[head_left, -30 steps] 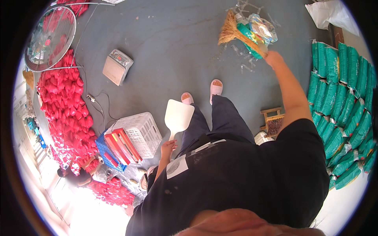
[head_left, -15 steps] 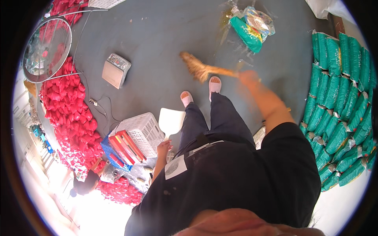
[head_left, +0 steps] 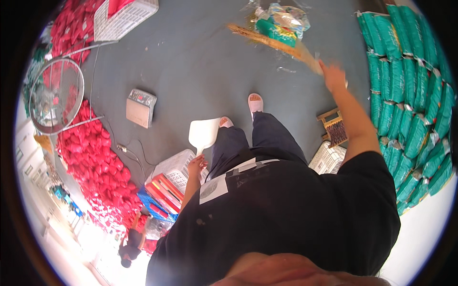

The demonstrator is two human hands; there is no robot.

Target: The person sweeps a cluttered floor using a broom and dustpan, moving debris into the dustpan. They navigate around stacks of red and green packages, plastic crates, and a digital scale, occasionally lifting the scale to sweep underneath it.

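My right hand (head_left: 334, 78), slightly blurred, is closed round the handle of a straw hand broom (head_left: 276, 45). The broom reaches out leftward, its bristles crossing in front of a heap of green and clear plastic bags (head_left: 288, 21) on the grey floor. My left hand (head_left: 196, 166) grips the short handle of a white scoop-shaped dustpan (head_left: 204, 132). That dustpan hangs beside my left leg, its broad blade pointing away from me and bare on the visible side. Some small scraps of clear plastic (head_left: 286, 70) lie on the floor nearer than the heap.
Stacked green sacks (head_left: 400, 86) line the right, near a small wooden stool (head_left: 334, 127) and a white basket (head_left: 327, 158). To the left are a scale (head_left: 141, 108), a fan (head_left: 56, 96), a pile of red packets (head_left: 93, 162) and a white crate (head_left: 174, 169). Another person (head_left: 131, 245) is at lower left.
My right hand has swung the broom farther out and to the right, up to the bag heap. The dustpan in my left hand has shifted slightly. The whole view has tilted.
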